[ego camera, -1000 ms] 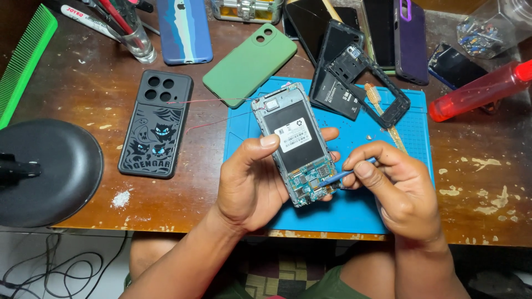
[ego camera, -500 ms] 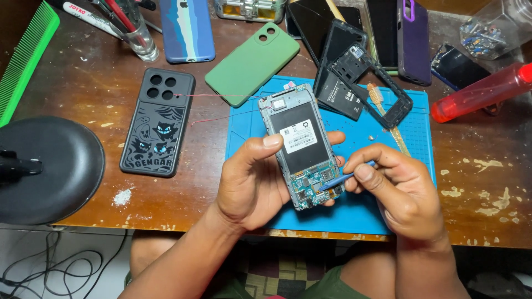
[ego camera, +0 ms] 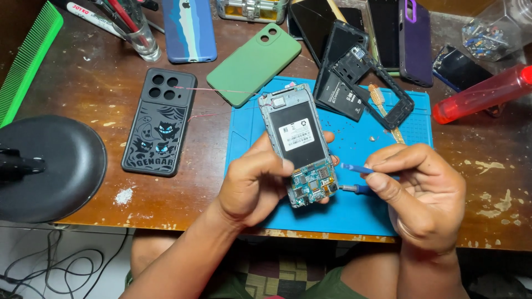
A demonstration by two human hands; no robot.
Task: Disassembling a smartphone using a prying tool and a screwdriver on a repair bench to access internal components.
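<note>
My left hand (ego camera: pixel 260 185) grips the opened phone (ego camera: pixel 299 145) above the blue mat (ego camera: pixel 354 213) near the tabletop's front edge, while my right hand (ego camera: pixel 424 196) pinches a blue tool (ego camera: pixel 356 168), which I should ease gently toward the circuit board (ego camera: pixel 311 185).

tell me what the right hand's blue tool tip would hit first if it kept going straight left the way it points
Probably the opened phone held in the left hand: the blue tool in the right hand points at its exposed circuit board. Depth is unclear.
</note>
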